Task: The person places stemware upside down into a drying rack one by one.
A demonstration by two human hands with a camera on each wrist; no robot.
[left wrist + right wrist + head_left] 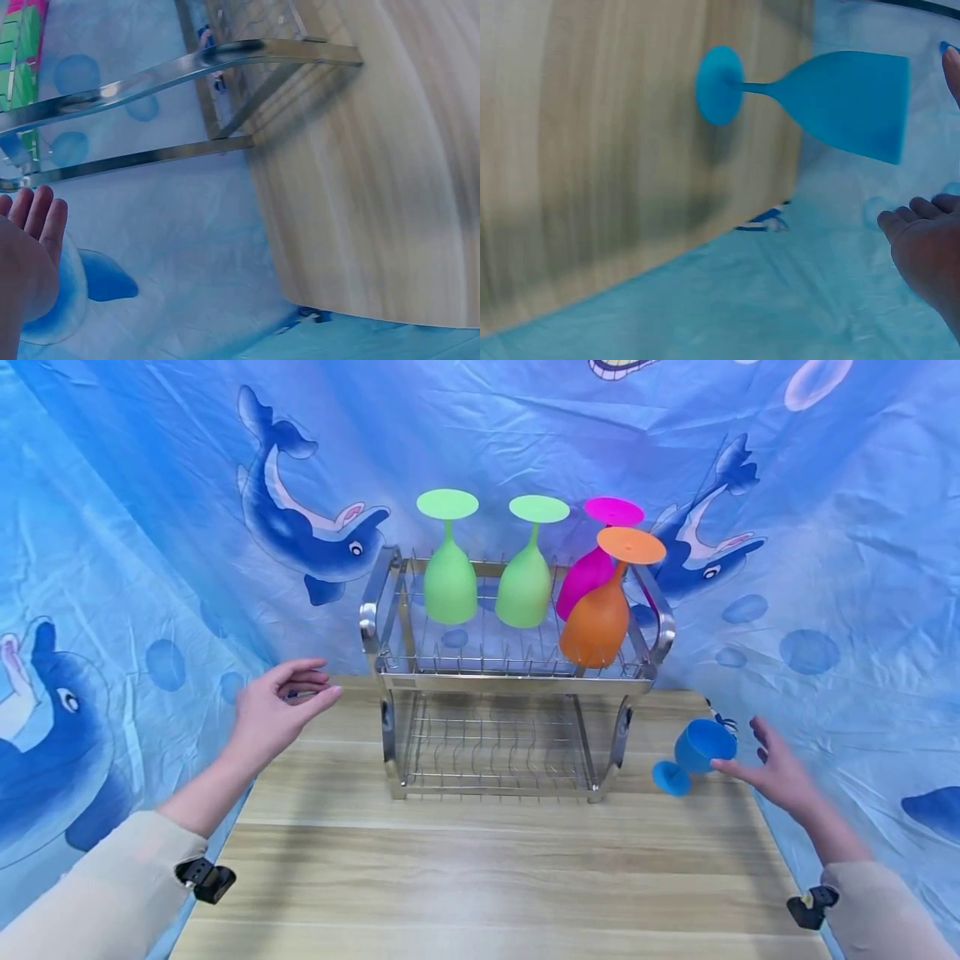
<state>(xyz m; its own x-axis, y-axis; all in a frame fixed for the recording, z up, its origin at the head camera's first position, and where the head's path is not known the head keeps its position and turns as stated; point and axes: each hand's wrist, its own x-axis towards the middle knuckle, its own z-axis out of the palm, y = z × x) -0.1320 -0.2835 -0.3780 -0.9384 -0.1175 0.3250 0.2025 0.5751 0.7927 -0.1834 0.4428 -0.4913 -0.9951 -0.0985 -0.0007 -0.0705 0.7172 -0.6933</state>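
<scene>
A blue goblet (693, 760) stands upright on the table at the right of the rack. My right hand (780, 772) is beside its bowl, thumb and fingers spread apart; in the right wrist view a gap shows between the fingers (911, 214) and the goblet's rim. To the left of the rack hovers my left hand (273, 706), relaxed and holding nothing. On the top tier of the metal rack (517, 683), several goblets sit upside down: two green ones (450, 585) (523, 589), a magenta one (583, 583) and a tilted orange one (597, 627) in front of it.
The rack's lower tier (487, 756) has wire slots and rests on the wooden table (465, 868). Blue dolphin-print cloth (525, 410) hangs behind and along both sides. Each sleeve carries a small black device (206, 879) at the wrist.
</scene>
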